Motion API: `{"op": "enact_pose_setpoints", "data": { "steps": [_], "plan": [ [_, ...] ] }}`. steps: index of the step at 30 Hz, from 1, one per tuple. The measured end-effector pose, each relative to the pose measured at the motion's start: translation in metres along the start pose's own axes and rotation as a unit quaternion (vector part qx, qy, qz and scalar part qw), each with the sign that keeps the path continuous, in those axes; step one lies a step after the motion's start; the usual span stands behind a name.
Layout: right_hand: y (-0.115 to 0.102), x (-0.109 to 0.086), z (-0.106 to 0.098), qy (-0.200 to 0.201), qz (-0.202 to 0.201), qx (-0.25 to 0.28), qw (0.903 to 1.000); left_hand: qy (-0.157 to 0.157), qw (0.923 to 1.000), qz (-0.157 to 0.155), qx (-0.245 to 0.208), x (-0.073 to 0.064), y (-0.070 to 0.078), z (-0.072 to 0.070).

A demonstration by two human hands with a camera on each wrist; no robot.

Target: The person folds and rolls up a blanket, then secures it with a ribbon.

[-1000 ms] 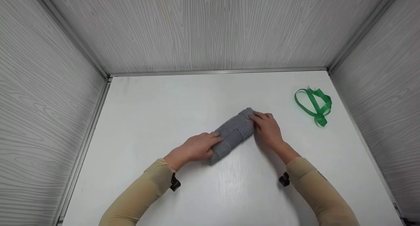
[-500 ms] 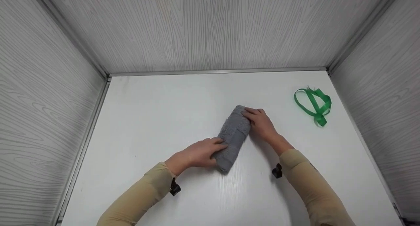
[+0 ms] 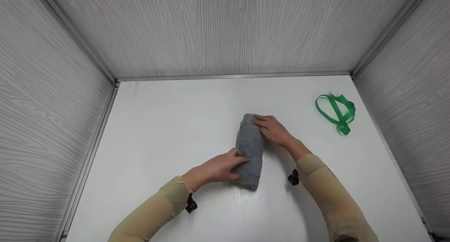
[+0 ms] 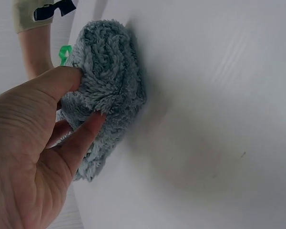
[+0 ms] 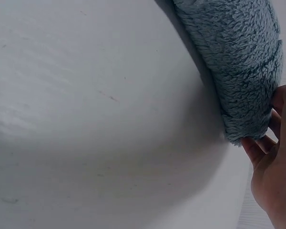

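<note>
A grey rolled-up towel [image 3: 250, 143] lies on the white table, its long side running nearly straight away from me. Near its closer end my left hand [image 3: 223, 167] grips it from the left, thumb and fingers on the fluffy pile; the left wrist view shows the coiled end of the towel [image 4: 109, 67] between them. My right hand [image 3: 276, 131] holds the far end from the right. In the right wrist view, its fingertips curl about the end of the towel [image 5: 238, 62]. Parts of both hands' fingers are hidden behind the roll.
A loosely looped green ribbon [image 3: 340, 121] lies at the back right of the white table [image 3: 168, 119]. Grey wood-grain panels [image 3: 225, 34] enclose the table at the back and on both sides. A small black device [image 3: 191, 204] is on the left wrist, another [image 3: 293, 177] on the right.
Between both hands the towel has turned counterclockwise, from a diagonal to almost straight away from me. Its far end moved left with my right hand; the near end came right and closer.
</note>
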State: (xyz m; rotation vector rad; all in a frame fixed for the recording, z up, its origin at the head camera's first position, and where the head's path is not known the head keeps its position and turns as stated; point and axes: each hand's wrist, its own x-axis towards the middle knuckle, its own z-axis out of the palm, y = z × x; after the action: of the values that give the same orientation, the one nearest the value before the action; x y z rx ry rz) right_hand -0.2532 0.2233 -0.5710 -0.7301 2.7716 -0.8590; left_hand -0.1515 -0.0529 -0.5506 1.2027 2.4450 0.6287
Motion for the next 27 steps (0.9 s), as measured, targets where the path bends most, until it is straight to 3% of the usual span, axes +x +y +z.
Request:
{"op": "enact_pose_setpoints", "data": {
  "steps": [8,12,15,19,27],
  "plan": [
    [-0.004,0.004,0.003,-0.017,-0.031,-0.022,0.9991,0.018,0.9998,0.007,-0.007,0.005,0.008,0.015],
    [-0.006,0.004,0.005,-0.023,-0.046,-0.032,0.9981,0.026,0.9994,0.02,0.011,0.004,0.009,0.016],
    [-0.005,0.004,0.005,-0.026,-0.051,-0.037,0.9976,0.056,0.9963,0.037,0.054,0.005,0.005,0.015],
    [-0.005,0.004,0.005,-0.027,-0.054,-0.046,0.9971,0.096,0.9859,0.045,0.129,0.011,-0.003,0.012],
    [-0.005,0.002,0.005,-0.028,-0.042,-0.021,0.9985,0.032,0.9788,0.018,0.201,0.022,-0.012,0.01]
  ]
}}
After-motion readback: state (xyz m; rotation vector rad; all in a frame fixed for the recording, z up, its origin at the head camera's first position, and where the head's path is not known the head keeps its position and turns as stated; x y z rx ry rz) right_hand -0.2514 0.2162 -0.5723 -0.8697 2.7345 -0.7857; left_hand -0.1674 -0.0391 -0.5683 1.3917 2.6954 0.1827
